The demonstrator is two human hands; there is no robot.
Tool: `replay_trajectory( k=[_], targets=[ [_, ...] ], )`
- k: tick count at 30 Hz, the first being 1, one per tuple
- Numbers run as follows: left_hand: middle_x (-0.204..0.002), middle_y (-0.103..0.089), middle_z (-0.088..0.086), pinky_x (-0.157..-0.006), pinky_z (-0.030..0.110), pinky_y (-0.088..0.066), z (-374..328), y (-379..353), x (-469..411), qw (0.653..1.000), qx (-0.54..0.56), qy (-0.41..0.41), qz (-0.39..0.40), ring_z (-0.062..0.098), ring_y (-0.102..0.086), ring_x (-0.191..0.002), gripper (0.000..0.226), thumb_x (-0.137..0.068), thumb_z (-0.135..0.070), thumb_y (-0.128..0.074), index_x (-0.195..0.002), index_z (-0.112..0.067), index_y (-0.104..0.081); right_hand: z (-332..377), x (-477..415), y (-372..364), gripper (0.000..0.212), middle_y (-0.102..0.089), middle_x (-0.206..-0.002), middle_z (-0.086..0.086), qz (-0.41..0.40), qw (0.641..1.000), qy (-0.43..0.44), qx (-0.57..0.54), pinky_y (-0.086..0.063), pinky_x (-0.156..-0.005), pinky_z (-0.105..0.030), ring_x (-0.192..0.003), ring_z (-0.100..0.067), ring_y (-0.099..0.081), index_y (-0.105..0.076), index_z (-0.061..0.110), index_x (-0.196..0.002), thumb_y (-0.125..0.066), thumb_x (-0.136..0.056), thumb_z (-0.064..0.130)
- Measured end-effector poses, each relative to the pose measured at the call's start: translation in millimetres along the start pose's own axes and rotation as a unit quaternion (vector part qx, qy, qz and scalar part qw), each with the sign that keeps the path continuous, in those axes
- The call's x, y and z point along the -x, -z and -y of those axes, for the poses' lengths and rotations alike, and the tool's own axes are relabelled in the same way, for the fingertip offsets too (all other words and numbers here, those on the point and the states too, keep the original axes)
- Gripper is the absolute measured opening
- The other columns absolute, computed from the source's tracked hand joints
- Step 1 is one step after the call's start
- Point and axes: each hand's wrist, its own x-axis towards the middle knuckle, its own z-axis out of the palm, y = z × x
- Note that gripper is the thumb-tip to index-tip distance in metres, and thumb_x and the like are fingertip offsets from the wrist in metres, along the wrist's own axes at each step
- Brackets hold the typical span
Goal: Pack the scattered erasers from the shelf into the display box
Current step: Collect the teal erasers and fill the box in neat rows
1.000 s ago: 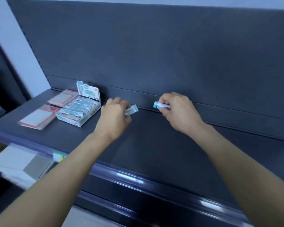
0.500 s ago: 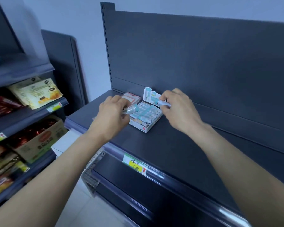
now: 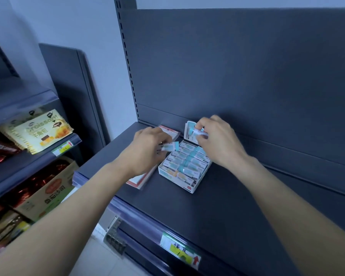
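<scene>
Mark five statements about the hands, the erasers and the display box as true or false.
1. The left hand pinches an eraser. True.
2. The right hand is empty. False: it holds a second eraser above the display box.
3. The display box is empty. False: rows of erasers nearly fill it.
4. The box's flap stands upright at its far end. True.
5. A croissant packet shows at the left. True.

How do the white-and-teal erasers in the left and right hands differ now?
The left eraser, pinched by the left hand, is at the white display box's left edge, teal tip pointing right; the right eraser, in the right hand, is by the box's back flap, teal tip pointing left. Both are unpacked.
</scene>
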Motion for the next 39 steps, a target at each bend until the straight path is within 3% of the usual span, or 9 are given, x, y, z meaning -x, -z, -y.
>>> replay_trajectory(
  k=[5, 10, 19, 23, 32, 35, 39],
  targets=[
    [-0.087, -0.057, 0.000, -0.081, 0.026, -0.028, 20.1, -7.9, -24.6, 0.997, 0.002, -0.028, 0.073, 0.017, -0.042, -0.078, 0.022, -0.076, -0.007, -0.061, -0.096, -0.014, -0.065, -2.7, -17.9, -7.9, 0.021, -0.053, -0.108, -0.007, 0.005, 1.000, -0.023, 0.003, -0.042, -0.075, -0.028, -0.086, -0.021, -0.049, -0.060, 0.011, -0.110, -0.050, -0.092, 0.010],
    [-0.091, -0.058, -0.005, -0.090, 0.032, -0.036, 39.1, -18.6, -48.2, 0.986, 0.004, -0.077, 0.147, 0.016, -0.052, -0.085, 0.024, -0.078, -0.013, -0.061, -0.101, -0.020, -0.065, 0.0, -27.1, -13.2, 0.017, -0.054, -0.105, -0.006, -0.009, 0.997, -0.072, 0.013, -0.042, -0.074, -0.028, -0.088, -0.022, -0.053, -0.061, 0.011, -0.104, -0.050, -0.091, 0.010],
    [-0.102, -0.059, -0.005, -0.090, 0.025, -0.031, 64.2, -32.1, -68.5, 0.951, 0.019, -0.194, 0.240, 0.018, -0.053, -0.100, 0.029, -0.080, -0.017, -0.061, -0.109, -0.021, -0.061, 34.7, -23.6, -34.6, 0.018, -0.056, -0.108, -0.010, -0.038, 0.977, -0.202, 0.059, -0.048, -0.080, -0.033, -0.094, -0.031, -0.059, -0.061, 0.010, -0.106, -0.052, -0.091, 0.012],
    [-0.110, -0.057, -0.002, -0.099, 0.032, -0.031, 72.8, -37.1, -62.8, 0.927, 0.030, -0.230, 0.296, 0.019, -0.051, -0.105, 0.028, -0.084, -0.017, -0.059, -0.112, -0.018, -0.059, 50.4, -15.2, -44.3, 0.017, -0.056, -0.107, -0.010, -0.054, 0.964, -0.251, 0.065, -0.047, -0.077, -0.032, -0.089, -0.031, -0.059, -0.062, 0.010, -0.105, -0.052, -0.091, 0.012],
    [-0.117, -0.059, 0.000, -0.100, 0.036, -0.034, 72.3, -51.9, -63.6, 0.912, 0.005, -0.277, 0.301, 0.025, -0.049, -0.108, 0.027, -0.087, -0.019, -0.060, -0.113, -0.021, -0.059, 65.3, 13.9, -37.6, 0.015, -0.053, -0.099, -0.006, -0.069, 0.935, -0.336, 0.091, -0.050, -0.078, -0.035, -0.088, -0.031, -0.058, -0.063, 0.012, -0.103, -0.054, -0.091, 0.016],
    [-0.116, -0.059, 0.001, -0.100, 0.036, -0.030, 69.6, -51.4, -65.7, 0.910, -0.017, -0.291, 0.296, 0.024, -0.050, -0.108, 0.029, -0.086, -0.019, -0.061, -0.115, -0.020, -0.059, 65.7, 17.9, -37.1, 0.014, -0.051, -0.096, -0.003, -0.072, 0.934, -0.340, 0.088, -0.049, -0.077, -0.034, -0.088, -0.030, -0.058, -0.063, 0.013, -0.102, -0.055, -0.091, 0.017],
    [-0.112, -0.059, 0.000, -0.094, 0.035, -0.035, 71.4, -50.1, -63.6, 0.916, -0.025, -0.277, 0.288, 0.025, -0.048, -0.104, 0.023, -0.087, -0.018, -0.062, -0.110, -0.020, -0.061, 65.2, 19.4, -35.0, 0.015, -0.048, -0.095, -0.001, -0.068, 0.937, -0.332, 0.086, -0.049, -0.077, -0.035, -0.088, -0.030, -0.058, -0.063, 0.013, -0.103, -0.054, -0.092, 0.018]
  ],
)
